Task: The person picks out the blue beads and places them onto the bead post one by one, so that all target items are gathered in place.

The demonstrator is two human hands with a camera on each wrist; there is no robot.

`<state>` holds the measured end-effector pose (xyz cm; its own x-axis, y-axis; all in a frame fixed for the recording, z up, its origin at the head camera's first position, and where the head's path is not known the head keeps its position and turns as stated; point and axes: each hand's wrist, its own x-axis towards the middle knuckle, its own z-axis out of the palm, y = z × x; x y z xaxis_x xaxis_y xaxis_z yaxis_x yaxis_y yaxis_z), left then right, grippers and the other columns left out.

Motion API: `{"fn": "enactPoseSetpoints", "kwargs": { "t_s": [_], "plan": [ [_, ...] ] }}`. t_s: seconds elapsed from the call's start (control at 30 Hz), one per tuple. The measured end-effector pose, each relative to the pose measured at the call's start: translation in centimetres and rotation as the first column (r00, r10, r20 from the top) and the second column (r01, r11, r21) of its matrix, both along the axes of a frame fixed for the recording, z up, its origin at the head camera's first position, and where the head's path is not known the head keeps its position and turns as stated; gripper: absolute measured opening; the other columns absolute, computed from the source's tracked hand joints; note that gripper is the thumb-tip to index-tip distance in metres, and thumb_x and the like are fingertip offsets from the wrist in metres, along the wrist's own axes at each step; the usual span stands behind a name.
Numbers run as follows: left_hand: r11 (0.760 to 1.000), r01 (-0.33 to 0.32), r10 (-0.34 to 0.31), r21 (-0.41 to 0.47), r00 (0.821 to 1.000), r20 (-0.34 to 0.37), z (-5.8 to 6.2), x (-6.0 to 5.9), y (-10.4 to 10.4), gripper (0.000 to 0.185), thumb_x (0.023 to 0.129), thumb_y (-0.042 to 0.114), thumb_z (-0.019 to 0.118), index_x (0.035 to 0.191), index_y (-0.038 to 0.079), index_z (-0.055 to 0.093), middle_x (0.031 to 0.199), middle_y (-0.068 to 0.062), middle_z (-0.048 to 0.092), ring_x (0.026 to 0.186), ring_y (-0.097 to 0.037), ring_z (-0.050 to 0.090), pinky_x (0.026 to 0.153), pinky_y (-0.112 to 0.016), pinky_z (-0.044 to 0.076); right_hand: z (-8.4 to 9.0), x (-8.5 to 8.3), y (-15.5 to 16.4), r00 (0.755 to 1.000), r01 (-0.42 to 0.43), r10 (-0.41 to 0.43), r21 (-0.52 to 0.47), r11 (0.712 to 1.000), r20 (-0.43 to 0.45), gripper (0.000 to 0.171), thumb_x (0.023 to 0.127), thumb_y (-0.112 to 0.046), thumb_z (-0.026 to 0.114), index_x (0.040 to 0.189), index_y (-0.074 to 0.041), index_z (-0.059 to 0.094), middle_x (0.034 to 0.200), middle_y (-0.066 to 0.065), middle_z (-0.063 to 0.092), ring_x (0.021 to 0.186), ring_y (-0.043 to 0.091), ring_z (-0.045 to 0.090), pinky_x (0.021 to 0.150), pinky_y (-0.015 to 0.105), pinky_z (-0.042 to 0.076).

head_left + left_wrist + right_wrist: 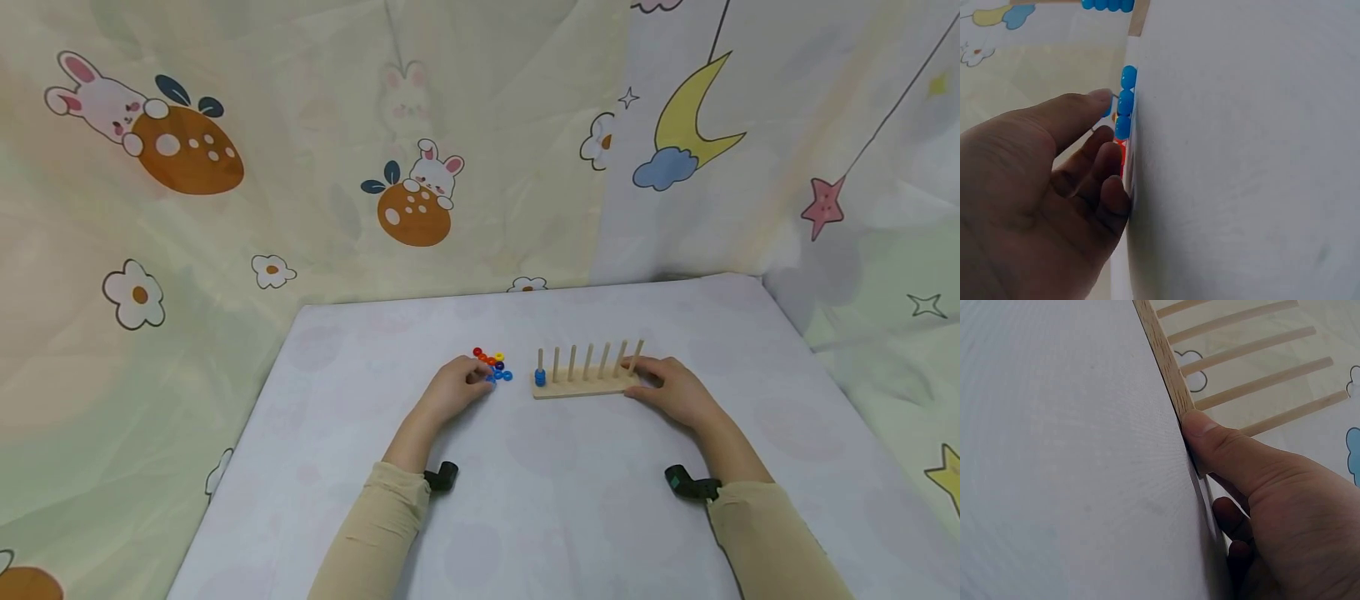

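Note:
At the right end of a wooden peg stand (pixel 588 387), my right hand (pixel 677 392) grips the base; its thumb (pixel 1200 425) presses on the front edge. Several blue beads (pixel 540 377) are stacked on the leftmost peg, and the other pegs are bare. My left hand (pixel 453 388) is at a small group of loose beads, thumb and forefinger pinching a blue bead (pixel 1107 111) that is mostly hidden by the thumb. Beside these fingertips, other blue beads (pixel 1125 102) lie in a row, with red beads (pixel 477 352) and a yellow bead (pixel 500 357) farther back.
A pale cloth covers the table (pixel 540 500). Printed curtains (pixel 510 167) with rabbits, flowers and a moon hang behind it and at the sides. A black wrist camera (pixel 442 477) sits on the left wrist, another camera (pixel 686 483) on the right.

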<state>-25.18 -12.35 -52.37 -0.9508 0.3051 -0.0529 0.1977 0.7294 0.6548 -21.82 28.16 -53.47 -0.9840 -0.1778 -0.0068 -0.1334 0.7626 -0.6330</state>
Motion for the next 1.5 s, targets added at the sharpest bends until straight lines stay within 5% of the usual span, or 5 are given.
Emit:
{"fn": "enactPoseSetpoints", "kwargs": {
  "t_s": [0.43, 0.83, 1.5],
  "plan": [
    [0.999, 0.034, -0.034, 0.023, 0.999, 0.004, 2.9, -0.2, 0.9, 0.021, 0.093, 0.03, 0.069, 0.113, 0.025, 0.07, 0.102, 0.007, 0.063, 0.087, -0.015, 0.056, 0.07, -0.029, 0.048, -0.1, 0.0, 0.2, 1.0, 0.003, -0.003, 0.006, 1.0, -0.003, 0.056, 0.087, -0.048, 0.071, 0.136, -0.022, 0.059, 0.136, 0.02, 0.055, 0.127, 0.041, 0.046, 0.104, 0.064, 0.033],
    [0.997, 0.052, -0.052, 0.049, 0.999, -0.007, 4.1, -0.6, 1.9, 0.022, 0.093, 0.037, 0.068, 0.114, 0.031, 0.067, 0.101, 0.013, 0.066, 0.091, -0.013, 0.058, 0.075, -0.029, 0.051, -0.2, 0.0, 0.2, 1.0, 0.002, -0.002, 0.009, 1.0, -0.008, 0.057, 0.087, -0.049, 0.071, 0.136, -0.021, 0.059, 0.137, 0.019, 0.056, 0.127, 0.041, 0.046, 0.104, 0.064, 0.033],
    [0.967, 0.087, -0.082, 0.237, 0.996, -0.03, 6.8, -0.6, 4.7, 0.023, 0.093, 0.039, 0.068, 0.115, 0.031, 0.069, 0.108, 0.012, 0.068, 0.095, -0.01, 0.061, 0.072, -0.027, 0.053, -0.2, -0.2, 0.0, 1.0, 0.01, -0.01, 0.005, 1.0, 0.01, 0.057, 0.087, -0.051, 0.071, 0.136, -0.024, 0.059, 0.136, 0.019, 0.055, 0.126, 0.04, 0.047, 0.103, 0.065, 0.035]
  ]
}}
